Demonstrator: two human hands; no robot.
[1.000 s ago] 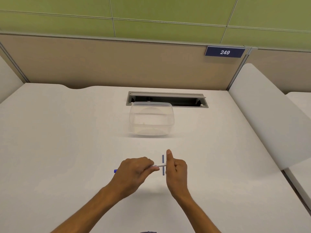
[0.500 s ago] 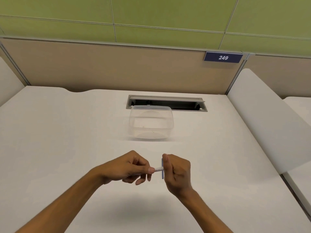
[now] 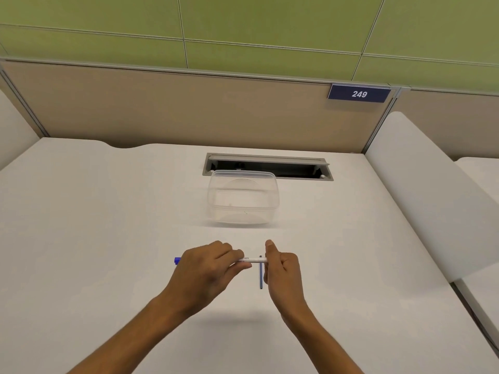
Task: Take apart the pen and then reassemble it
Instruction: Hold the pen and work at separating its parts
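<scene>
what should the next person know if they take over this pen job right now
Left hand: closed around the white pen barrel, blue end cap sticking out on its left.
Right hand: pinching the barrel's other end.
Thin blue refill: out of the barrel, beside the right hand; whether it is held or lying on the white desk is unclear.
Clear plastic container: farther back.
Done: refill removed.
Left: reinsert it and close the pen.

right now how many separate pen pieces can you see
2. The white pen barrel with a blue end is held level between the left hand and right hand; the thin blue refill shows beside the right hand. Smaller parts may be hidden inside either fist.
</scene>
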